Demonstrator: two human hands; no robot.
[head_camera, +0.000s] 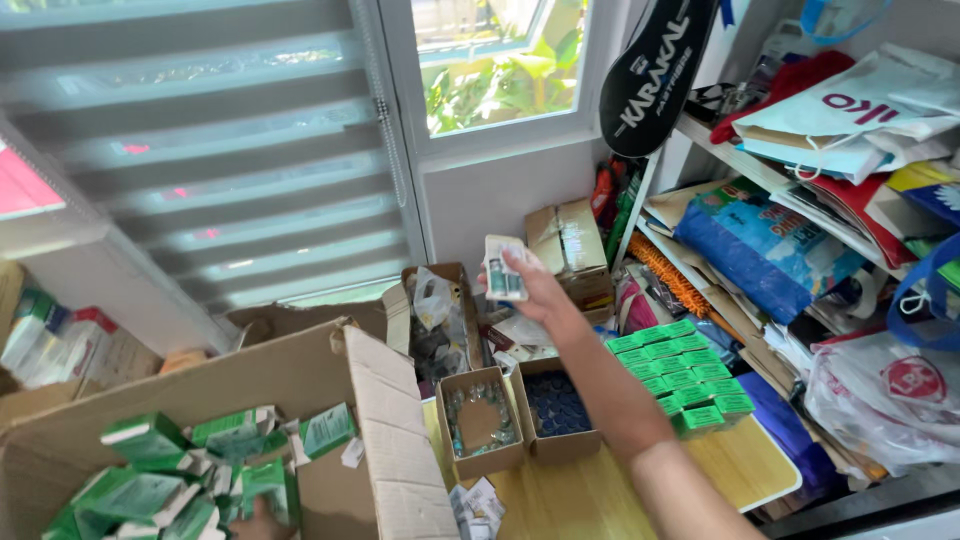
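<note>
The right hand (527, 283) is stretched forward over the wooden table (745, 465), fingers pinched closed around a small flat packet (503, 268) of pale card with a glossy, crinkled wrap. The packet stands upright in the grip, lifted clear of everything below, above the gap between the open brown carton (440, 310) stuffed with clear plastic bags and the taped cardboard box (568, 240) against the wall.

The left hand (262, 522) shows only as a sliver at the bottom edge, sunk in the large corrugated cardboard box (390, 440) among loose green-and-white cartons (150, 440); whether it is open or closed cannot be told.

Beneath the outstretched forearm sit two small square cardboard trays side by side: the nearer-left tray (481, 422) holds small clear glass vials, the other tray (557, 408) holds vials with dark blue caps packed in tight rows. Just to the right of them lies a neat slanted block of bright green boxes (680, 375), matte and rectangular, stacked in rows on the smooth, pale wood of the table.
</note>
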